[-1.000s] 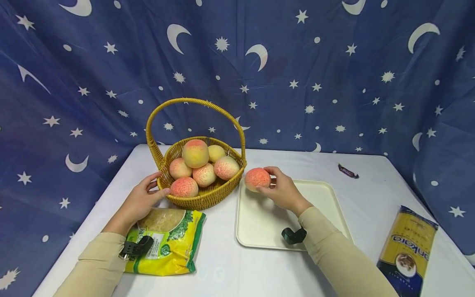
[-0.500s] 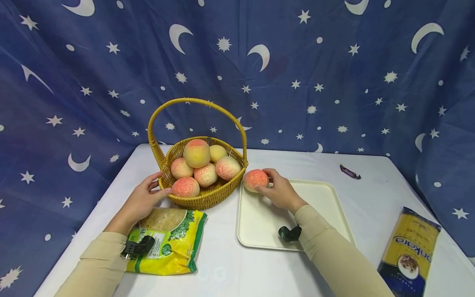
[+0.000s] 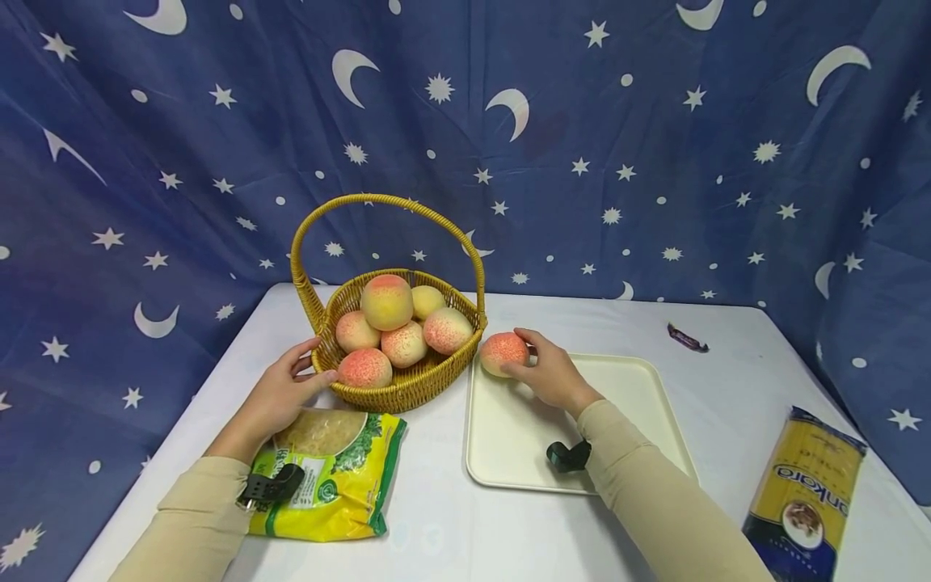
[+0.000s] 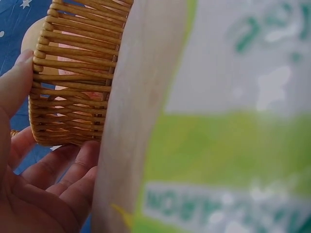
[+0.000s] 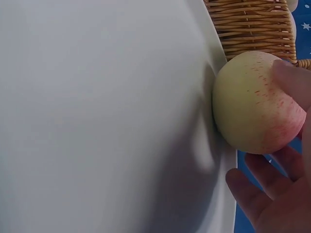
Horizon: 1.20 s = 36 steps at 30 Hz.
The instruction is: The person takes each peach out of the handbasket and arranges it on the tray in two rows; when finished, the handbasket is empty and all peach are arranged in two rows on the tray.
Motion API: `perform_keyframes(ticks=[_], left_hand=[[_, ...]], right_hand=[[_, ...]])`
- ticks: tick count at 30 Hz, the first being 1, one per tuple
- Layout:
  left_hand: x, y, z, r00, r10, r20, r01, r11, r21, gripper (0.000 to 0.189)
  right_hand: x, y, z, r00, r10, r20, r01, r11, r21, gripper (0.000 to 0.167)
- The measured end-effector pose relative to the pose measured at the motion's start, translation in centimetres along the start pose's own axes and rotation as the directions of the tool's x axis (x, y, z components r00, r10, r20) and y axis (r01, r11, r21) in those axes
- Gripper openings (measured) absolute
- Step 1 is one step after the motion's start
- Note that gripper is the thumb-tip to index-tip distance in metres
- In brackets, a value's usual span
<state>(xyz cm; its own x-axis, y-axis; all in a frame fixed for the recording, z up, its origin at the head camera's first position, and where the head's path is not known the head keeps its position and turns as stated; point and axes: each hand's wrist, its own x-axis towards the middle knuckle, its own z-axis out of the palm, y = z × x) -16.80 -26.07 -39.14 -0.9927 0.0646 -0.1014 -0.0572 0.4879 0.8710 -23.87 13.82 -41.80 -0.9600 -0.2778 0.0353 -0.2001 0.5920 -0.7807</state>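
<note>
In the head view a golden wicker basket (image 3: 407, 396) with a tall arched handle holds several peaches (image 3: 364, 369). My left hand (image 3: 280, 394) grips the basket's left rim, thumb at the edge. In the left wrist view, the fingers (image 4: 73, 179) curl against the outside of the woven wall. My right hand (image 3: 550, 373) holds one pink-and-cream peach (image 3: 502, 355) between thumb and fingers, over the far left corner of a cream tray (image 3: 509, 453). The right wrist view shows this peach (image 5: 252, 104) right at the tray's edge, close to the basket (image 5: 255, 29).
A yellow-green bag (image 3: 349, 485) lies under the left forearm, in front of the basket. At the right stands a gold-blue pasta packet (image 3: 803, 493) lying flat. A small wrapped candy bar (image 3: 687, 338) lies at the back right. A starry blue curtain (image 3: 553, 202) hangs behind the table.
My right hand and its peach have edged slightly left over the tray, nearer the basket. The left hand keeps its place on the rim.
</note>
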Motion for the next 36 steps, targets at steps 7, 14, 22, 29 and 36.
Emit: perform_keyframes(ticks=[7,14,22,29,36], left_hand=[[0.0,-0.2,0.1,1.000,-0.005,-0.006,0.005,1.000,0.000,0.083],[0.1,-0.3,0.3,1.000,-0.015,-0.001,0.015,1.000,-0.002,0.083],[0.3,0.1,0.2,1.000,-0.011,0.000,0.011,1.000,0.004,0.084],[0.2,0.1,0.1,1.000,-0.008,-0.005,0.008,1.000,0.007,0.083],[-0.1,0.0,0.0,1.000,-0.012,-0.001,0.012,1.000,-0.001,0.083]], right_hand=[[0.2,0.2,0.1,1.000,-0.007,0.000,0.007,1.000,0.012,0.070],[0.4,0.3,0.2,0.999,0.007,0.033,-0.008,0.999,0.039,0.068],[0.7,0.2,-0.5,0.999,-0.008,0.037,0.008,1.000,0.013,0.067],[0.7,0.2,-0.9,0.999,0.001,0.032,-0.002,1.000,0.017,0.061],[1.0,-0.4,-0.2,0.999,-0.006,0.044,0.007,1.000,-0.016,0.066]])
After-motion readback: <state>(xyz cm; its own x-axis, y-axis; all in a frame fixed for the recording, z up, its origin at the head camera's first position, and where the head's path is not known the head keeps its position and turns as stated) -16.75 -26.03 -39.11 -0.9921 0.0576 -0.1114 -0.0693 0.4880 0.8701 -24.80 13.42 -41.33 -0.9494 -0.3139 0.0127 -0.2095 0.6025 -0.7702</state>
